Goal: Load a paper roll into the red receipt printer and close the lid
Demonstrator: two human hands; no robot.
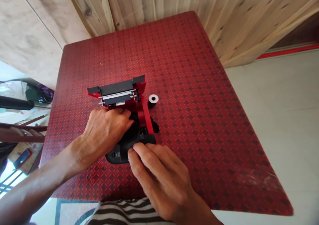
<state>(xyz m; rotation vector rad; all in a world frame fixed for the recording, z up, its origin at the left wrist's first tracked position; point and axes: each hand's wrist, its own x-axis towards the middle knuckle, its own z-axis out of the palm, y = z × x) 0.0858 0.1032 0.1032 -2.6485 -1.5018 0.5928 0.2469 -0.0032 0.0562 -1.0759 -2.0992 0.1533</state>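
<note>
A red and black device, like a small printer, stands on the patterned red table with its lid raised. Its lid carries a roller and metal bars on the underside. My left hand reaches into the open body from the left, fingers curled; what its fingertips hold, if anything, is hidden. At the near right edge of the black base, my right hand has its thumb and fingers pressed together on the device. A small roll with a white end and dark core stands just right of the lid.
The red table reaches back to a wooden plank wall. At the left are a dark chair part, plastic bags and a phone on a lower surface. A striped cloth shows at the near edge.
</note>
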